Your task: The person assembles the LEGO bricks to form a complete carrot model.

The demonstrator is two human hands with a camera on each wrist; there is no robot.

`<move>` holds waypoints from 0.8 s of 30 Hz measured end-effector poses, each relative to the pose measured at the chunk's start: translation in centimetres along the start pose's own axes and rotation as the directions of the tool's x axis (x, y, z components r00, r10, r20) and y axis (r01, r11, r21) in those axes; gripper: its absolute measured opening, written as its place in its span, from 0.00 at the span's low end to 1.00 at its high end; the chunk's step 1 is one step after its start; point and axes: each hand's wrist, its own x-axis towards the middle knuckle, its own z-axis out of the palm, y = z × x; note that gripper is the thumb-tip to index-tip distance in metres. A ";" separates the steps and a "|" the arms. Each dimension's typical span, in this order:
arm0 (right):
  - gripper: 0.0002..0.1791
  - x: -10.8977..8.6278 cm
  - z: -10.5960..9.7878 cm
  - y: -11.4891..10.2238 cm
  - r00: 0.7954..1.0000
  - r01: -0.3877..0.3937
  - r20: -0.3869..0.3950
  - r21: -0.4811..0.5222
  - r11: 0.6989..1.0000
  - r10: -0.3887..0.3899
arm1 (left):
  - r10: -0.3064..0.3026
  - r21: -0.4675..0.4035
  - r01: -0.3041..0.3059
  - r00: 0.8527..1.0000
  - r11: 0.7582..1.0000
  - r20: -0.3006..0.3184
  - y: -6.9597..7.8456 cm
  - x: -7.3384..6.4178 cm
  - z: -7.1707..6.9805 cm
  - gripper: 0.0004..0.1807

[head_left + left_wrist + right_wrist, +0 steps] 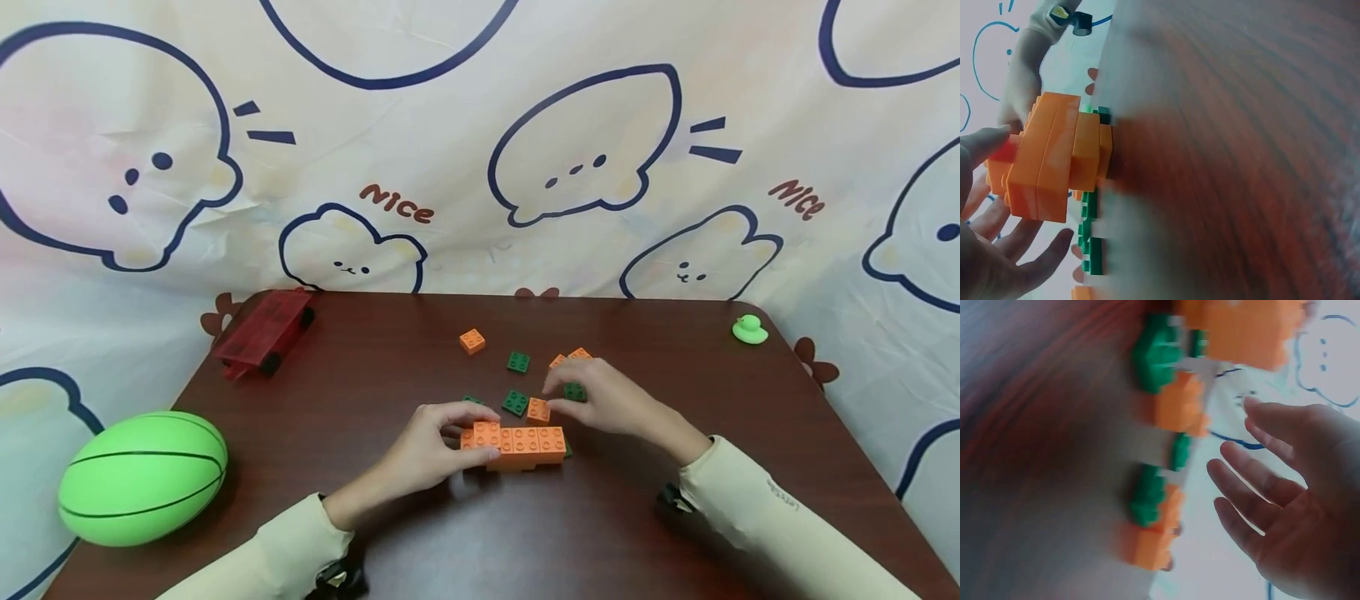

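My left hand (423,450) grips the left end of an orange building-brick assembly (532,447), thumb in front and fingers behind. In the left wrist view the orange assembly (1047,156) shows a long upper row stepping down to narrower bricks beneath, with the thumb at a raised brick on top. My right hand (611,398) hovers over the loose bricks, its fingers spread and slightly bent with nothing between them. Nearest to it are an orange brick (537,411) and a green brick (574,392). The right wrist view shows that hand (1291,494) beside the blurred bricks.
Farther back lie an orange brick (472,341) and a green brick (518,362); another green brick (515,402) lies behind the assembly. A red toy vehicle (266,333) and a green ball (144,479) are on the left. A green toy duck (750,330) sits at back right.
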 end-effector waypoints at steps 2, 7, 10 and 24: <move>0.08 0.2 0.6 0.8 0.998 -0.028 0.048 -0.022 0.999 0.029 | -0.009 0.018 0.009 1.000 1.000 0.010 0.1 0.0 -0.1 0.19; 0.10 0.6 1.8 1.7 0.994 -0.034 0.097 -0.072 0.997 0.041 | -0.015 0.037 0.014 1.000 0.999 0.027 0.3 0.1 -0.2 0.19; 0.10 0.8 2.3 1.7 0.995 -0.020 0.096 -0.100 0.995 0.030 | 0.003 0.047 -0.004 1.000 0.999 0.026 0.2 0.2 -0.2 0.19; 0.10 -0.2 -0.5 -1.2 0.994 0.063 -0.087 0.044 0.997 -0.059 | 0.005 0.083 -0.007 1.000 0.997 0.029 0.4 0.6 -0.3 0.19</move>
